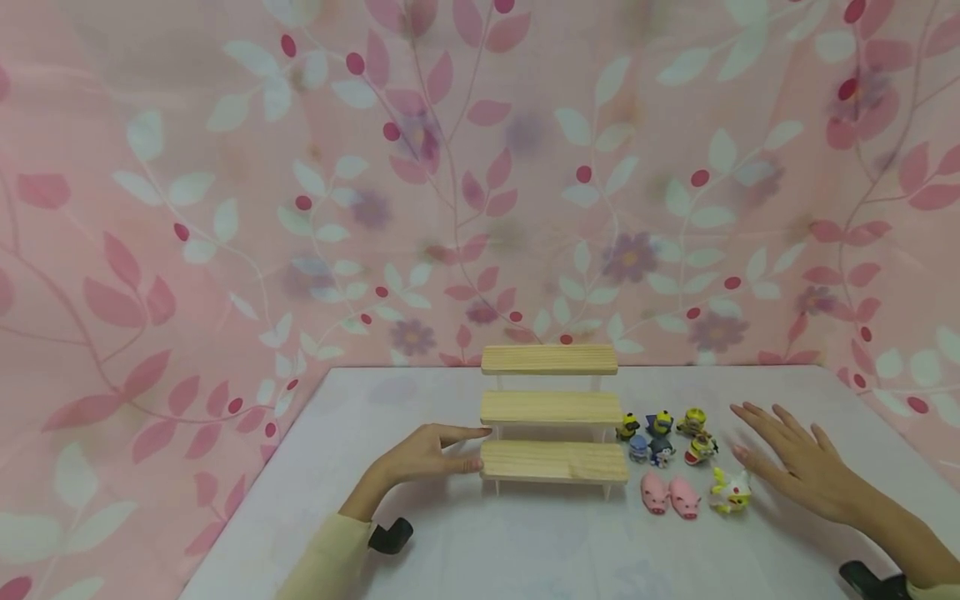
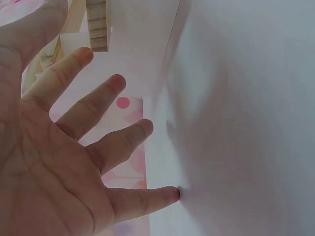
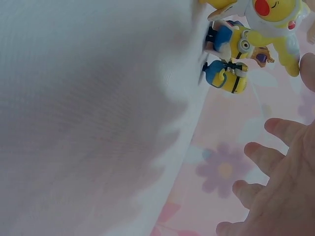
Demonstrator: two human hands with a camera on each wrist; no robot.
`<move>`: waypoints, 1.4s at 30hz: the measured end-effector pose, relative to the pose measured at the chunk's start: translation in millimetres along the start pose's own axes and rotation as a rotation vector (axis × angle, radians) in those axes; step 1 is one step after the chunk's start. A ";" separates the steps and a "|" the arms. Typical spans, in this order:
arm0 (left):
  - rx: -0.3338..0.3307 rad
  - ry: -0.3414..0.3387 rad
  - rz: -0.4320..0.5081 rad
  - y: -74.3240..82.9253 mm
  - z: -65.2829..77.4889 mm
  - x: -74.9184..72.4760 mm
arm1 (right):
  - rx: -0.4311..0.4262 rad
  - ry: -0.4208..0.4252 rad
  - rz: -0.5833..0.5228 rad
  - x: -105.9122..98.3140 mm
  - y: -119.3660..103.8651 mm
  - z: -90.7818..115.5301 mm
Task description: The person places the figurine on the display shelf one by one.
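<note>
A three-step wooden display stand point(image 1: 551, 408) with clear legs stands on the table. My left hand point(image 1: 423, 454) is at its left end, thumb and forefinger at the edges of the lower boards. In the left wrist view the fingers point(image 2: 118, 145) are straight and spread, close to a board's end point(image 2: 97, 25). Right of the stand, several small yellow minion figures point(image 1: 660, 423) sit grouped with a dark-haired figure point(image 1: 662, 452). Two pink pigs point(image 1: 669, 495) and a yellow-and-white figure point(image 1: 731, 490) stand in front. Beside them my right hand point(image 1: 806, 467) is spread, holding nothing.
The table point(image 1: 562, 550) has a white cover, its back edge just behind the stand. A pink floral curtain point(image 1: 450, 183) hangs behind and along the sides. Dark wrist cameras are strapped on both wrists.
</note>
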State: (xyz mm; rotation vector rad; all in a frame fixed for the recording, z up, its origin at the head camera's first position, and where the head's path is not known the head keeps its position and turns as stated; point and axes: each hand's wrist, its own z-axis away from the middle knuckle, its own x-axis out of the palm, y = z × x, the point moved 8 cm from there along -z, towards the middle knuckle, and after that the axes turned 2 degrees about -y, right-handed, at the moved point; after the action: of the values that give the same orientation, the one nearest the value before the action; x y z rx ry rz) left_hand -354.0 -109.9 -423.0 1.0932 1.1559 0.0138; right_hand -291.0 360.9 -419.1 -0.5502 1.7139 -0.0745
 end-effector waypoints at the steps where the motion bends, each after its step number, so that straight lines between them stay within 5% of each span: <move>1: -0.001 0.000 0.002 0.1 0.1 0.6 | 0.002 -0.002 0.000 0.3 0.0 0.1; 30: -0.032 0.006 0.030 0.2 -0.2 8.7 | -0.014 -0.045 -0.006 -12.2 -19.0 8.9; 42: -0.020 -0.008 0.022 2.0 -0.4 6.2 | -0.139 -0.081 -0.007 -5.5 -29.3 13.6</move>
State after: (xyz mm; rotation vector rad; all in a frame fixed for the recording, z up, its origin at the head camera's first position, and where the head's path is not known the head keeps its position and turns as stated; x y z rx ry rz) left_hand -350.5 -105.4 -426.1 1.0873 1.1342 0.0382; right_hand -268.3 340.6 -407.1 -0.6537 1.6467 0.0620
